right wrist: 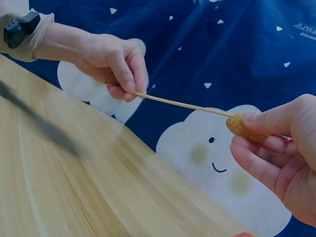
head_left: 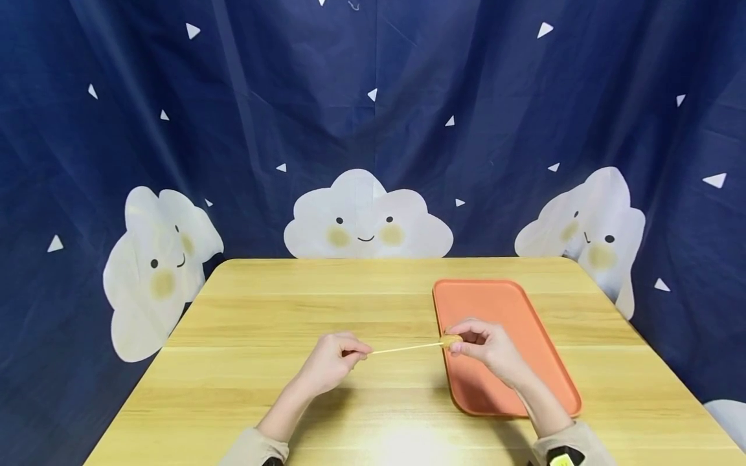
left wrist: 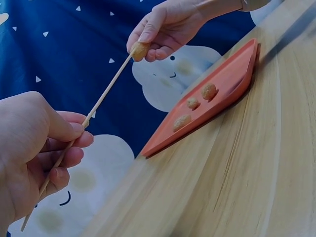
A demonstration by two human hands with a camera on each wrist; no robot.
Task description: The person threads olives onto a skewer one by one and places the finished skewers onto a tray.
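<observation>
Above the table, my left hand (head_left: pixel 333 360) pinches a thin wooden skewer (head_left: pixel 408 348) between thumb and fingers. The skewer's rear end runs back under the left palm in the left wrist view. My right hand (head_left: pixel 492 349) holds a golden-brown, wrinkled fried ball (right wrist: pixel 243 129) between thumb and fingers, over the left side of the orange tray (head_left: pixel 484 301). The skewer's far tip meets this ball; how deep it goes in is hidden. On the tray (left wrist: pixel 232 88) lie three similar brown balls (left wrist: pixel 209 91), seen in the left wrist view.
The tray lies on the right part of a light wooden table (head_left: pixel 303 298). A dark blue curtain (head_left: pixel 373 129) with white clouds and triangles hangs behind and along the sides.
</observation>
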